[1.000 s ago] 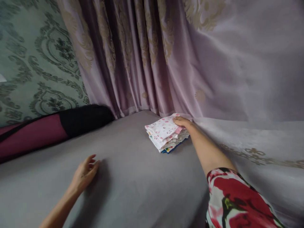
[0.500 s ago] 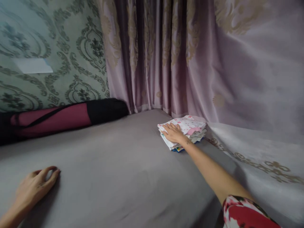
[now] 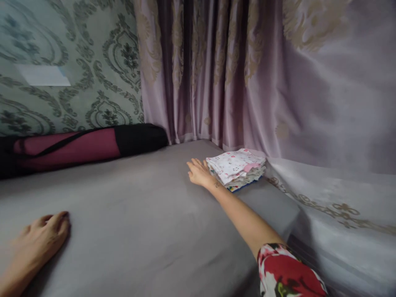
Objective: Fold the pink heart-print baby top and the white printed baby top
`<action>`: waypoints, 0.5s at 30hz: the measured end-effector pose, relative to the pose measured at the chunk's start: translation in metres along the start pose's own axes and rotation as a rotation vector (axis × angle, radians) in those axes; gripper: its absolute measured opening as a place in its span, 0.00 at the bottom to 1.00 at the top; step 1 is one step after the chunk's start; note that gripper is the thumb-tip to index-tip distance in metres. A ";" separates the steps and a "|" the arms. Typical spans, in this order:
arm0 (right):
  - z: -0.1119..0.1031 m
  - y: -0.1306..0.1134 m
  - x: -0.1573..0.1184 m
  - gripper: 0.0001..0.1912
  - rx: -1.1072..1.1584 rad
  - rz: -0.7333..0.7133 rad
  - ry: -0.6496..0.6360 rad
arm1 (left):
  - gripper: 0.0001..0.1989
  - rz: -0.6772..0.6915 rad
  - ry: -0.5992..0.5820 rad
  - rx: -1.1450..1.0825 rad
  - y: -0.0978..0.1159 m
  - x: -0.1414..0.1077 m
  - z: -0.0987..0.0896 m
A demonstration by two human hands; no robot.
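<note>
Cloth stack (image 3: 235, 166), bed (image 3: 123, 206) right edge; right hand (image 3: 199, 172) beside, fingers wide; left hand (image 3: 43, 238), fingers curled; my sideways nudge could skew stack.

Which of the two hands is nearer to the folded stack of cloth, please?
The right hand, at the left edge of the folded stack; the left hand is far from it, at the picture's lower left.
</note>
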State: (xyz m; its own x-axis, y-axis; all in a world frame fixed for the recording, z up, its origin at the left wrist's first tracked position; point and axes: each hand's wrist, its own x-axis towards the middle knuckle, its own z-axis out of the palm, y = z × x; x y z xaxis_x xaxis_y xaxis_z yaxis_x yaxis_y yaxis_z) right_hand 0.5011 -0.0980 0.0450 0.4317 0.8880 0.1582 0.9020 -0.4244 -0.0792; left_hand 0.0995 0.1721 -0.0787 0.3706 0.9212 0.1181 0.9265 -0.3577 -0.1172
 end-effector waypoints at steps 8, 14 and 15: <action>0.040 -0.123 0.018 0.23 0.170 -0.282 -0.170 | 0.19 -0.040 0.107 -0.121 0.029 -0.022 -0.039; 0.066 -0.214 0.021 0.25 0.231 -0.433 -0.243 | 0.18 -0.013 0.120 -0.250 0.027 -0.026 -0.051; 0.068 -0.227 0.020 0.24 0.228 -0.462 -0.254 | 0.17 -0.018 0.123 -0.259 0.027 -0.027 -0.051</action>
State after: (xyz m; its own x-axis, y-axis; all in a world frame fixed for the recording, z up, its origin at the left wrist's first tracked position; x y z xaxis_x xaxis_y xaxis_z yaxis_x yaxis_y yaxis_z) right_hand 0.3048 0.0282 -0.0007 -0.0468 0.9988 -0.0121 0.9611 0.0418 -0.2729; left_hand 0.1173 0.1297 -0.0350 0.3442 0.9081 0.2385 0.9131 -0.3828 0.1401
